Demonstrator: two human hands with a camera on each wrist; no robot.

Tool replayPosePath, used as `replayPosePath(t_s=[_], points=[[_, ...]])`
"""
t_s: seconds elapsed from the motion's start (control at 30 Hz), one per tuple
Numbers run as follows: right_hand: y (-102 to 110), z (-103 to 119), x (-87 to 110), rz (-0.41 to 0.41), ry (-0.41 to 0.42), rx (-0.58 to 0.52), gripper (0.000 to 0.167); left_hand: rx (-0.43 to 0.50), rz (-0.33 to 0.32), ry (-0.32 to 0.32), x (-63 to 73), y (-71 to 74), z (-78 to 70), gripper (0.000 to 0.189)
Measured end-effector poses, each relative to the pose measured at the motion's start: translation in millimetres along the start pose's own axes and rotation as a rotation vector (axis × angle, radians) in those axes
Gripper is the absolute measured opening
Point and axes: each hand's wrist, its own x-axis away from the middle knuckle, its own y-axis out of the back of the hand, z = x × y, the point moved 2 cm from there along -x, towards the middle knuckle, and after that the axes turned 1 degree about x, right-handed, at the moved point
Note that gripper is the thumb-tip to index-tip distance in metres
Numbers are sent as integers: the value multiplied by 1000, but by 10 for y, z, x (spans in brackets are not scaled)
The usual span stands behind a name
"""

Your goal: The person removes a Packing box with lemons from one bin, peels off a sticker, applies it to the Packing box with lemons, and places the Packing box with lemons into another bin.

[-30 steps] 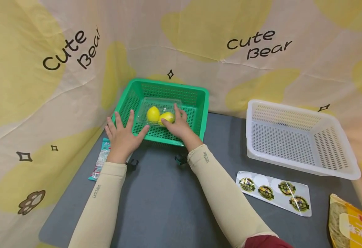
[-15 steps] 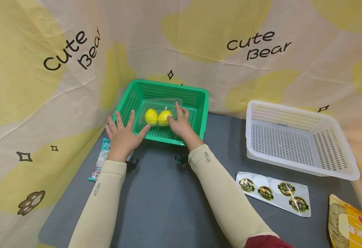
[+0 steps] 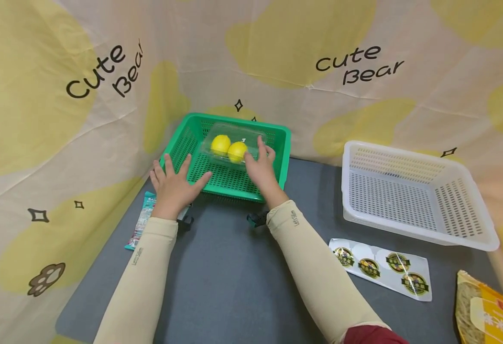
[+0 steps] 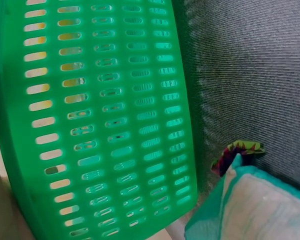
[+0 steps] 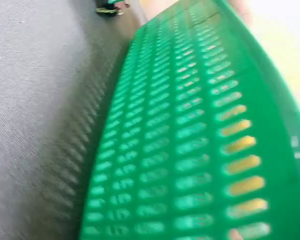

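Note:
Two yellow lemons [image 3: 220, 145] lie in a clear plastic box [image 3: 233, 129] inside the green basket [image 3: 284, 160]. My right hand [image 3: 261, 169] holds the box by its right end, thumb at the near side and fingers over the far side. The box sits slightly tilted towards the back of the basket. With fingers spread, my left hand [image 3: 175, 190] rests at the basket's front left rim. Both wrist views mostly show the basket's slotted outer wall, which hides the hands' contact.
A teal packet [image 3: 141, 222] lies beside the left forearm. To the right stands a white basket [image 3: 410, 234], with a sheet of round stickers [image 3: 380, 267] in front of it. A yellow bag [image 3: 488, 310] of pale strands lies at the right corner. Printed cloth walls [image 3: 277, 57] enclose the table.
The right hand has shifted the box of lemons back and to the right inside the green basket, and turned it a little. The left hand has stayed at the rim.

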Motion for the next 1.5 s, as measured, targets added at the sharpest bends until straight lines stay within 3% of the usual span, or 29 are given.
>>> replayPosePath(t_s=[0.3,0.53,0.7,1.0,1.3,1.5], points=[[324,212,147,-52,85,-14,71,1,12,-7,-41,-7,-7,105],[667,255,447,-85,106,-31,71,-2,19,-9,-53,-17,21,108],[951,159,765,-105,97,-91,70,-8,20,-10,-59,-7,5,107],[1320,-193,1427,-113,17,-67,71,-1,39,-15,-47,16,-15,105],[1466,-489,1992,-109,-37,-35,72,-5,44,-17,-58,34,-35,105],[1482,-595,2247,-77,-9,-8,72,-5,43,-22,-77,23,-38,106]])
